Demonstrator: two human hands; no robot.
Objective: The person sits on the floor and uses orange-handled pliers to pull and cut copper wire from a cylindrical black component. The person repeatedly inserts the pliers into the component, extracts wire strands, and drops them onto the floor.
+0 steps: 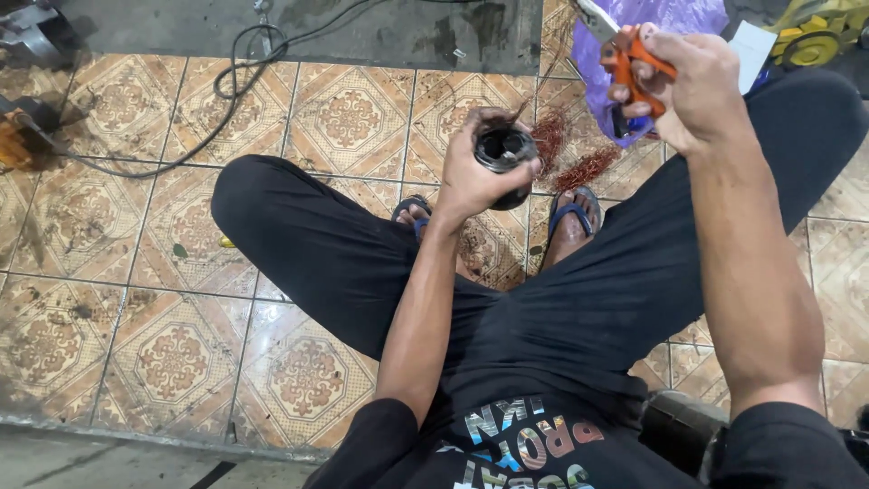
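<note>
My left hand (475,172) grips a black cylindrical part (505,156), open end up, with thin copper wire poking from its top. It is held above my feet in blue sandals (572,215). My right hand (681,77) is raised at the upper right and closed around the orange handles of a pair of scissors (634,63), whose metal blade points up and to the left. The two hands are apart. Loose clumps of reddish copper wire (579,167) lie on the tiles just beyond the black part.
I sit on a patterned tile floor (172,353) with knees spread. A purple plastic bag (634,27) lies under the right hand. A black cable (244,63) loops at the back left. A yellow machine (815,32) stands at the top right, an orange object (14,140) at far left.
</note>
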